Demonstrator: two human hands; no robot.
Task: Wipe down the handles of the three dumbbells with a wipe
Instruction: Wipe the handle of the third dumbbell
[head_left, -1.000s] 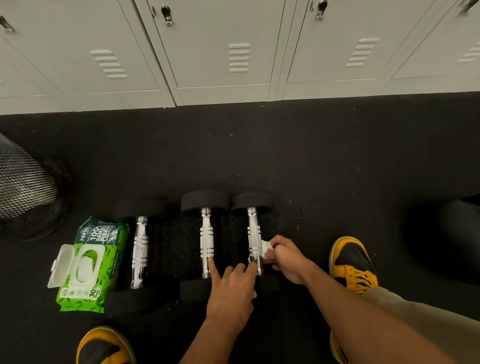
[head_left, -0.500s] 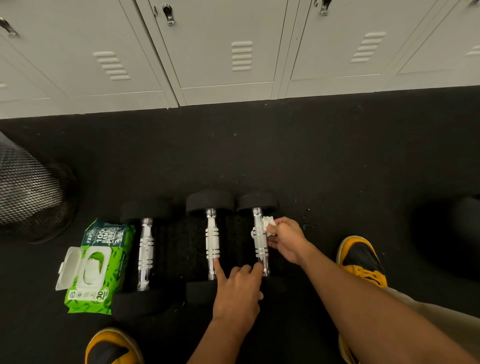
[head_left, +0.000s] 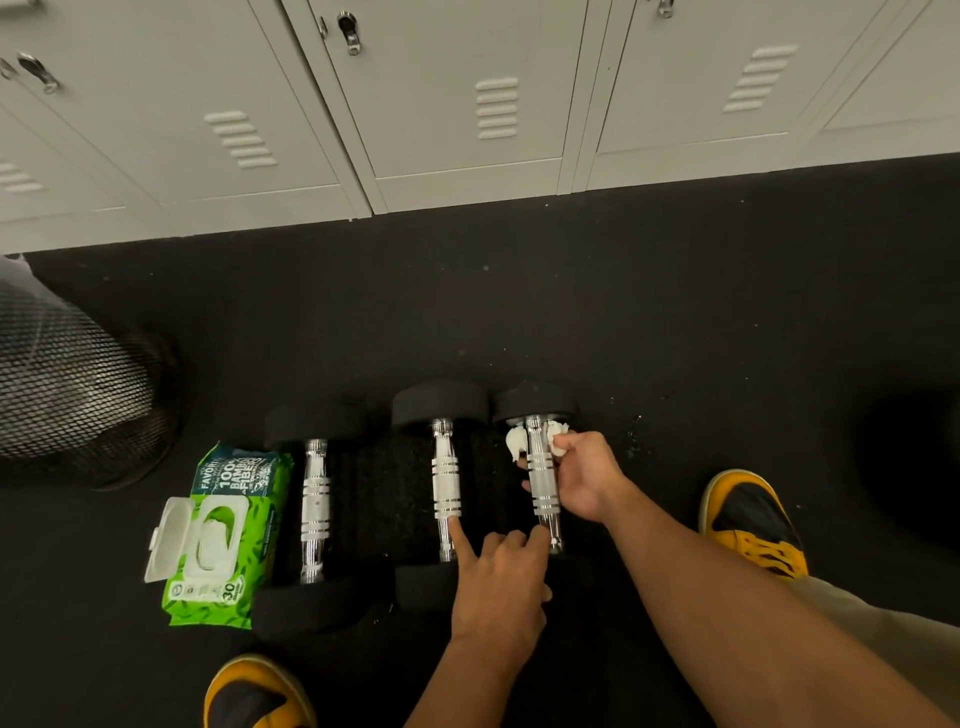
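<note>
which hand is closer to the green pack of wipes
Left. The left hand braces the middle and right dumbbell handles, with the left dumbbell between it and the wipes pack. The right hand, holding the wipe, is farther right.

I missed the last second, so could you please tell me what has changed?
The right hand slid the wipe up the right dumbbell's handle, from the near end to the far end. The left hand stayed braced on the two handles; the wipes pack is unmoved.
</note>
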